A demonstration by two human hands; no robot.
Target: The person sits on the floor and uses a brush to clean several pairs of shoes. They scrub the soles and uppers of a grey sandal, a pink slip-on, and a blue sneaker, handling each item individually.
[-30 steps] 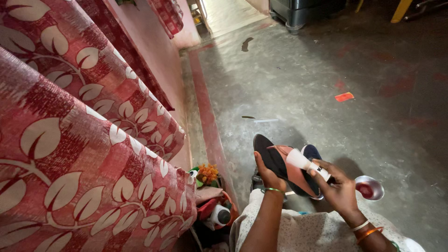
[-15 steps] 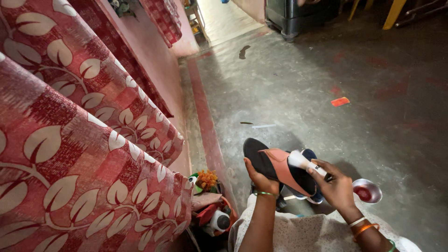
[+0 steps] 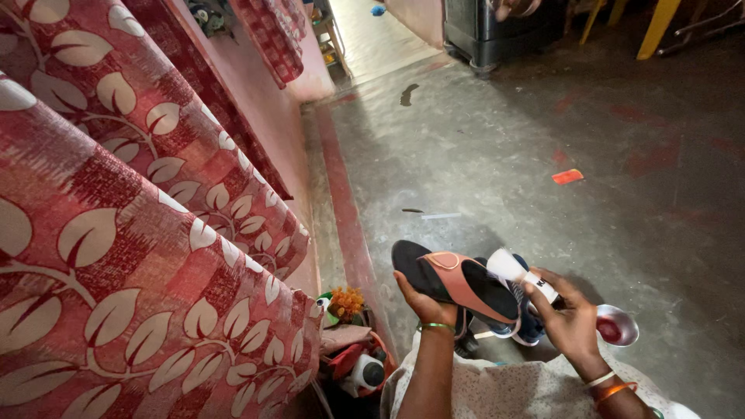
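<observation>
The sandal is held above the floor, left hand clamped under its sole. The right hand grips a white brush against the strap. The small bowl of red liquid just beside that hand could tip if the wrist swings back.

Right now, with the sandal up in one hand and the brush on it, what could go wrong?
The left hand holds the sandal only from beneath at its edge, so pressure from the brush in the right hand might tip it out. The small steel bowl of red liquid sits on the floor right beside that hand; an elbow or dropped sandal could spill it.
</observation>
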